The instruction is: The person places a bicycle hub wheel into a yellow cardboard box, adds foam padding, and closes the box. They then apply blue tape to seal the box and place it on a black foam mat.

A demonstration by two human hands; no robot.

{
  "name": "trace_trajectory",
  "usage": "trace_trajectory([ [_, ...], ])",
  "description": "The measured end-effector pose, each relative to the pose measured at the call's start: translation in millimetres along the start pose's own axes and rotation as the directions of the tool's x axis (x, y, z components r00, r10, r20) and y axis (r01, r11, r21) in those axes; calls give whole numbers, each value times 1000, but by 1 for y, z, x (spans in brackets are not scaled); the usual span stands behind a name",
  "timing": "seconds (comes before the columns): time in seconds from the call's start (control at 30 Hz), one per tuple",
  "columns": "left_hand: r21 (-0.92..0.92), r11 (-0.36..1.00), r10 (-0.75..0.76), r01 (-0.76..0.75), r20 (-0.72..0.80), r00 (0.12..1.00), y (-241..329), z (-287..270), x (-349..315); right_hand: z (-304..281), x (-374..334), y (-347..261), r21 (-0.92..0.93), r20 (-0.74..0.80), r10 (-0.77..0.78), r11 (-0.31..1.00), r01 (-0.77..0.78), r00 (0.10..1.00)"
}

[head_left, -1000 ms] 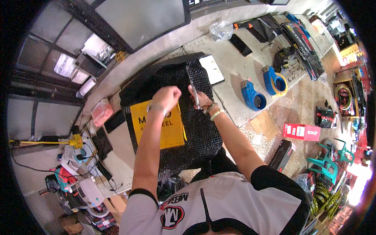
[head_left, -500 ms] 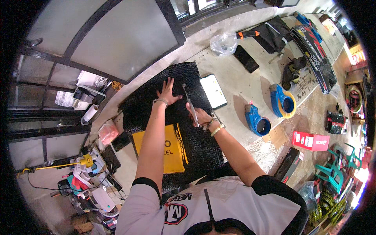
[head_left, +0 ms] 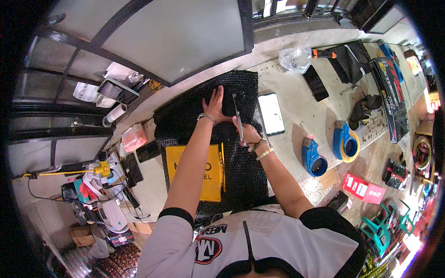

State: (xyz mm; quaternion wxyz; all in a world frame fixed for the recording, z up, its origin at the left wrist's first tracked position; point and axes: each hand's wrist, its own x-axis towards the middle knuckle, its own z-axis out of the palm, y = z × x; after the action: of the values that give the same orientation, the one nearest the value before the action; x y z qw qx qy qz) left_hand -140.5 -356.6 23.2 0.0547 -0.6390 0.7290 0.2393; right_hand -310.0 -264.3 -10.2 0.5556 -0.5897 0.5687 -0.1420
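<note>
A sheet of black bubble wrap point(head_left: 185, 125) covers the left part of the tabletop. My left hand point(head_left: 214, 110) lies flat on it, fingers spread and the thumb stretched toward my right hand point(head_left: 249, 134). That right hand is closed around a slim silver metal tool point(head_left: 238, 111), whose thin shaft points away from me across the wrap; its exact kind is unclear. Nearer to me, partly under my left forearm, a flat yellow package point(head_left: 211, 180) with dark lettering rests on the wrap. A phone with a lit white screen point(head_left: 271, 113) lies just right of the wrap.
Two blue tape dispensers point(head_left: 315, 160) point(head_left: 344, 143) stand on the table point(head_left: 287, 125) to the right. Farther back are a dark phone point(head_left: 316, 83), a clear plastic bag point(head_left: 295, 60) and a long black box point(head_left: 389, 97). A framed window panel point(head_left: 176, 41) borders the far left.
The whole view has turned slightly, shifting the table's things to the right. My left thumb and right hand are a little closer together; the tool stays in my right hand.
</note>
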Motion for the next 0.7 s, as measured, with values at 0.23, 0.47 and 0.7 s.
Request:
trace_trajectory([
  [0.23,-35,999,18,-18,-10,1000,2,-3,-4,0,-40,-1,526,300,282,748,-404,911],
  [0.47,9,999,35,-35,45,998,0,-8,-6,7,10,25,65,86,-225,973,219,971],
  [0.7,-35,998,45,-44,34,998,-3,-10,-15,-4,53,11,-145,-30,-239,962,233,970],
])
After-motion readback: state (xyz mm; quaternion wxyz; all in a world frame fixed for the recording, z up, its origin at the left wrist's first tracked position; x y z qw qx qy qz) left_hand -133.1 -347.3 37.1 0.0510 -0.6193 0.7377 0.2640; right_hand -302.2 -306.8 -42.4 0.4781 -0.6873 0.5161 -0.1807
